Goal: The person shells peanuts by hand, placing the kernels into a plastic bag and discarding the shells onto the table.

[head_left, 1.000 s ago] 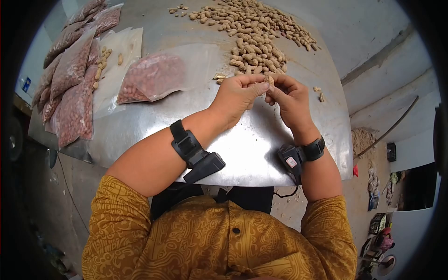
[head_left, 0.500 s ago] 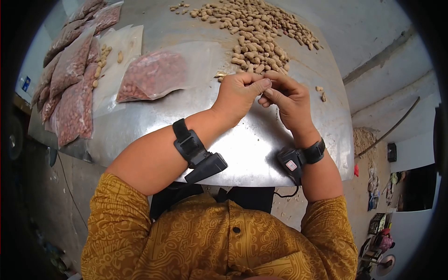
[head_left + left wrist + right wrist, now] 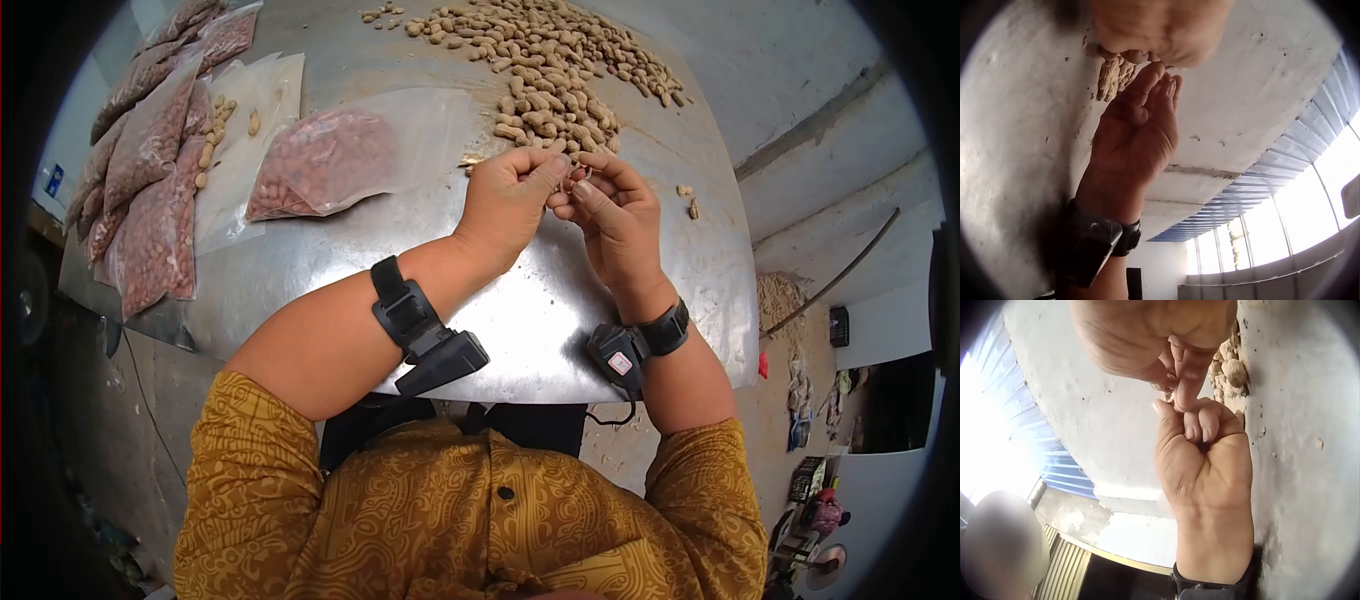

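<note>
Over the metal table (image 3: 470, 330), my two hands meet just in front of a heap of unshelled peanuts (image 3: 550, 105). Fingers curled, my left hand (image 3: 505, 205) pinches at a small peanut (image 3: 579, 174) between thumb and forefinger. My right hand (image 3: 625, 220) grips the same peanut from the other side, its pale shell showing between the fingertips. In the right wrist view, a bit of shell (image 3: 1169, 397) shows where the fingertips come together; most of the peanut is hidden by the fingers.
Left of the hands lies a clear bag of pink peanut kernels (image 3: 325, 165). Several more filled bags (image 3: 150, 170) are stacked at the far left, next to a flat bag (image 3: 270, 100) with a few peanuts on it. Shell bits (image 3: 470, 160) lie by the heap, others (image 3: 690, 200) to the right.
The peanut showed whole between the fingertips a second ago, was covered half a second ago, and now pale shell shows. The right-hand fingers have spread a little from the left thumb.
</note>
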